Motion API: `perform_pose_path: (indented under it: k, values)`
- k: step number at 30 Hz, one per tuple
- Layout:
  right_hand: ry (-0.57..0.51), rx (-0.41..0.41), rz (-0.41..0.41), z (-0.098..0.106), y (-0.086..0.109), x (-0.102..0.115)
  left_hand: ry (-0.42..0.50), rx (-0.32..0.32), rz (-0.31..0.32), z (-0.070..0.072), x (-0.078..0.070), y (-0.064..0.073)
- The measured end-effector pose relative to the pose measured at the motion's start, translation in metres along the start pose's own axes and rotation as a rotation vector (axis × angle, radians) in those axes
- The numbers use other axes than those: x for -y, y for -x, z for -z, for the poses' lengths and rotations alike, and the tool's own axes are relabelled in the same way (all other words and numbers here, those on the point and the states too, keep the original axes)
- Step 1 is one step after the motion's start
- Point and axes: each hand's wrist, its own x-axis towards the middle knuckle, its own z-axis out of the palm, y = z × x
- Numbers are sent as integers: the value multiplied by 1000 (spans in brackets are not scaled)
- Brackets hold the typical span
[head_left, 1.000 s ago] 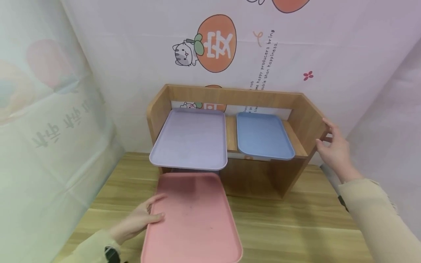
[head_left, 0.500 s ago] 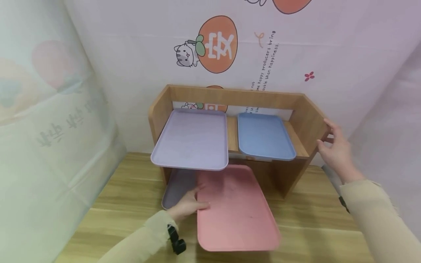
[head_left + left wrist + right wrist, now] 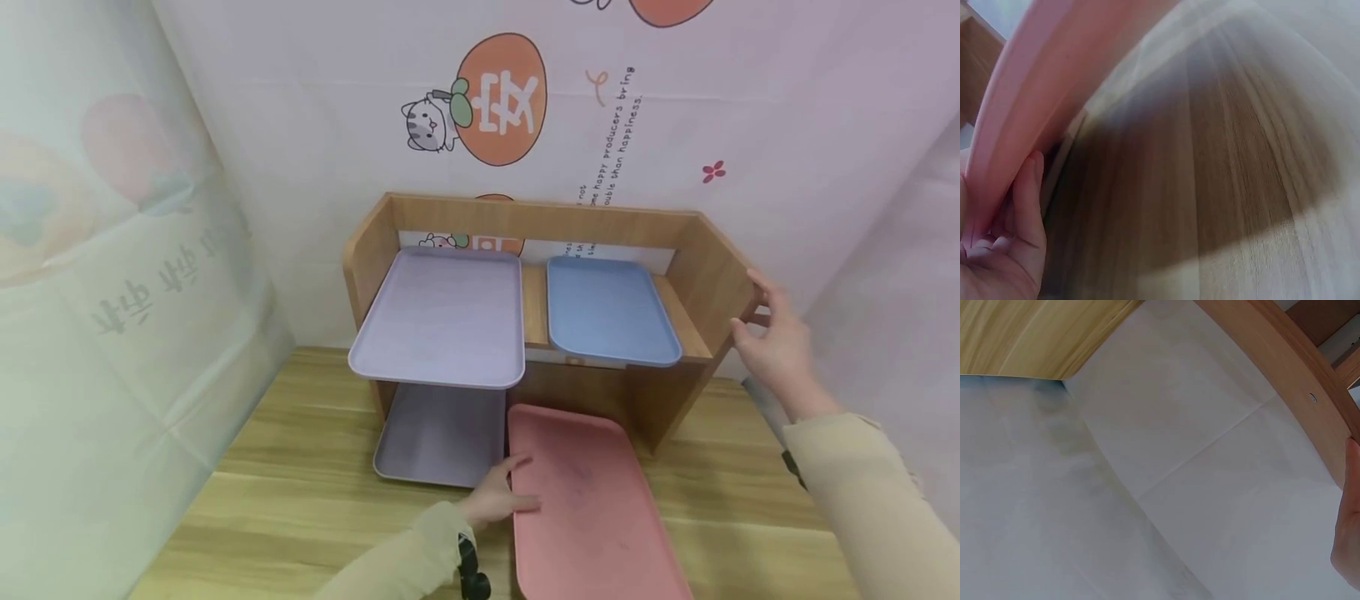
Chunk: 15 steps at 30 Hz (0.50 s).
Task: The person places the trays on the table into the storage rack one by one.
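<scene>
My left hand [image 3: 497,493] pinches the left edge of a pink tray [image 3: 585,500], thumb on its upper face. In the left wrist view the fingers [image 3: 1027,194] curl under the rim, and the tray [image 3: 1054,81] is tilted above the tabletop, casting a shadow. Its front end runs out of the head view. My right hand [image 3: 776,350] holds the front edge of the right side panel of a small wooden shelf [image 3: 708,279]; in the right wrist view only part of that hand [image 3: 1349,519] shows beside the panel [image 3: 1300,387].
On the upper board lie a lilac tray [image 3: 442,317] and a smaller blue tray [image 3: 611,310], both jutting forward. A greyish-purple tray [image 3: 442,437] lies in the lower left, under the lilac one. Printed cloth [image 3: 322,125] walls the wooden table [image 3: 300,467] at back and sides.
My left hand has carried the pink tray to the right, from in front of the lower left to the lower right, uncovering the greyish-purple tray. The right hand keeps its hold on the panel.
</scene>
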Motion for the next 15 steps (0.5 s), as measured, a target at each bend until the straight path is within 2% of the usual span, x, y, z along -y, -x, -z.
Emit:
perform_pose_path:
  k: [8, 15]
  values:
    - [-16, 2, -1, -1, 0, 0, 9, -2, 16, -16, 12, -14]
    - [-25, -3, -13, -1, 0, -2, -77, -20, -18, -26, 27, -24]
